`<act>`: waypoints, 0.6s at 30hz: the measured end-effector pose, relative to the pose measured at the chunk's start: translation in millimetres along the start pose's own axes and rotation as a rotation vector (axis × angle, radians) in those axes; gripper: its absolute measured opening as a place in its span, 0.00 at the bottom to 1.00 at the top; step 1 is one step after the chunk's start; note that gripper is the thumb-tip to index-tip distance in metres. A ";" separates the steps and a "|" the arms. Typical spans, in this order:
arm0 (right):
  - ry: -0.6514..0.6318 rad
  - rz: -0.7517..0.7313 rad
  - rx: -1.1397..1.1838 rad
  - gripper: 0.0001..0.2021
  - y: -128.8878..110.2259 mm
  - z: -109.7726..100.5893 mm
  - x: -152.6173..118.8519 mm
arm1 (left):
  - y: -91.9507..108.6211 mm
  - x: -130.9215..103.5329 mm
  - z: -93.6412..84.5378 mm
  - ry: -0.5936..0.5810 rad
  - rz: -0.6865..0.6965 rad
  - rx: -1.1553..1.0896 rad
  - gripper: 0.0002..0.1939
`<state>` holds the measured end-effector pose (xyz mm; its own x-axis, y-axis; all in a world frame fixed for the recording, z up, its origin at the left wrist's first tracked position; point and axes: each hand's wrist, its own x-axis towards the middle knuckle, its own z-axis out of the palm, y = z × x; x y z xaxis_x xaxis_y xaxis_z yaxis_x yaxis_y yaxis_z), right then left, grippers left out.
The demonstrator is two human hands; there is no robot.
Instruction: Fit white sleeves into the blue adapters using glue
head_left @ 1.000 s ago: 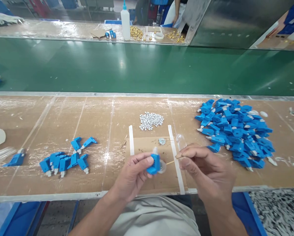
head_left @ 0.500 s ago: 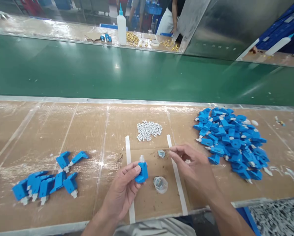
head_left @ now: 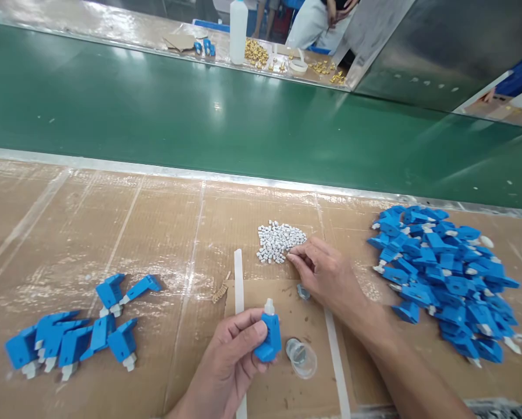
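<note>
My left hand (head_left: pixel 237 355) is closed around a blue plastic part (head_left: pixel 270 334), which points up with its white tip. Fingers pinched, my right hand (head_left: pixel 324 270) touches the near right edge of a pile of small grey-white pieces (head_left: pixel 278 240); what sits between its fingertips is too small to make out. Partly covered by that hand is a small bluish-grey lump (head_left: pixel 303 292) on the cardboard. Just right of the blue part, a small clear plastic cup (head_left: pixel 303 358) rests on the work surface.
A large heap of blue parts with white tips (head_left: pixel 453 273) lies at the right, and several similar blue parts (head_left: pixel 75 343) at the left. Beyond runs a green belt (head_left: pixel 177 116). Across it stand a white bottle (head_left: pixel 238 32) and brass-coloured pieces (head_left: pixel 255 52); a person sits there.
My right hand has left the lump and moved to the pile; the thin stick it held no longer shows in its fingers. My left hand still holds the blue part. The view has shifted.
</note>
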<state>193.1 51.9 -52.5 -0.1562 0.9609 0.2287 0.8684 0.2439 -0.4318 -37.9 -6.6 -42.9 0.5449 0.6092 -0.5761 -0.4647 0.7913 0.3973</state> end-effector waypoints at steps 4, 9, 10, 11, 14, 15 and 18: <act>-0.082 0.030 -0.122 0.09 -7.6 0.0 5.0 | 0.9 -0.9 1.4 0.004 0.007 -0.006 0.10; -0.116 0.221 0.095 0.05 -15.9 -4.0 16.7 | 2.8 -2.0 1.2 0.010 0.029 -0.017 0.10; -0.114 0.243 0.159 0.05 -16.0 -7.6 17.7 | 3.3 -2.2 1.2 0.011 0.040 -0.018 0.10; -0.119 0.255 0.208 0.06 -15.9 -12.3 17.5 | 3.9 -2.4 1.5 0.011 0.051 -0.017 0.09; -0.177 0.301 0.433 0.12 -19.6 -32.2 7.1 | 5.6 -3.2 6.7 -0.014 0.087 -0.001 0.08; -0.190 0.356 0.600 0.13 -23.3 -39.1 0.4 | 5.9 -3.5 10.2 -0.028 0.099 0.003 0.08; -0.181 0.571 1.188 0.15 -41.8 -54.6 -24.7 | 4.7 -4.4 25.0 -0.080 0.134 0.013 0.08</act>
<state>186.3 10.8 7.6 -0.0504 0.9471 -0.3170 -0.0886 -0.3204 -0.9431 -25.1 -4.2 -20.6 0.5330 0.7111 -0.4585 -0.5282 0.7030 0.4762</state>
